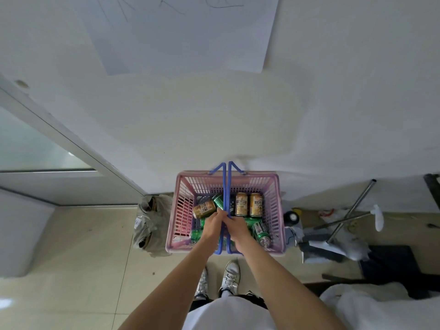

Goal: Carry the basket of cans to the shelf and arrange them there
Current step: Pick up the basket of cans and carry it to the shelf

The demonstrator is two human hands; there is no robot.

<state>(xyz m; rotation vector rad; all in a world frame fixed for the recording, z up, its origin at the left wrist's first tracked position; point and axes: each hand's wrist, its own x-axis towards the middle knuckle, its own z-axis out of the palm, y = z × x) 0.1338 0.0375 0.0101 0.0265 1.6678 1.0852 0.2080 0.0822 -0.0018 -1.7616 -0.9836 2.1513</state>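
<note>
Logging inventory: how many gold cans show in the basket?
3 gold cans: two side by side right of the handles, one tilted left of them. Hands may hide others.

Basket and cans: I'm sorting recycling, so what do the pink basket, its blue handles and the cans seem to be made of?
Pink basket: moulded plastic by the look, matte, with slotted lattice walls. Blue handles: likely plastic too, thin smooth loops; coated wire cannot be ruled out. Gold cans and green cans: apparently thin metal, with glossy printed sides and a bare silvery rim on one green can's end.
</note>
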